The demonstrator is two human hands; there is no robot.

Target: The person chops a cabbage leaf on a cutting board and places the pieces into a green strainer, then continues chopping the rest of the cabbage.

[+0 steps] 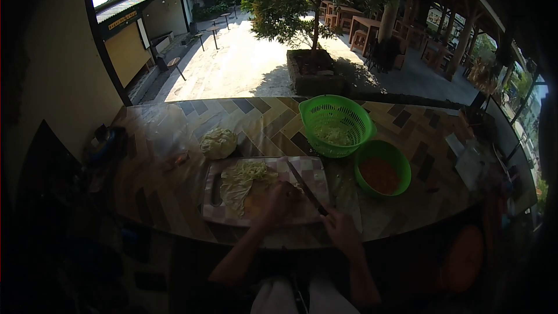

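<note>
I count two bare hands, one knife and one pink-and-white checked cutting board [317, 174] on the patterned, wood-toned tabletop [151, 192]. The right hand [342, 229] has its fingers wrapped round the dark handle of the long-bladed knife [303, 185]; the left hand [285, 196] is bunched over the board, too dark for me to tell what its fingers pinch. One pile of pale, partly shredded cabbage leaves [235, 193] lies left of it. Beyond sit one round, pale cabbage [218, 143], one clear plastic bag [165, 131] and two green vessels: a perforated plastic colander [361, 120] and a bowl [386, 150] of orange shreds [379, 175]. The left forearm blocks my view of the board's near edge
</note>
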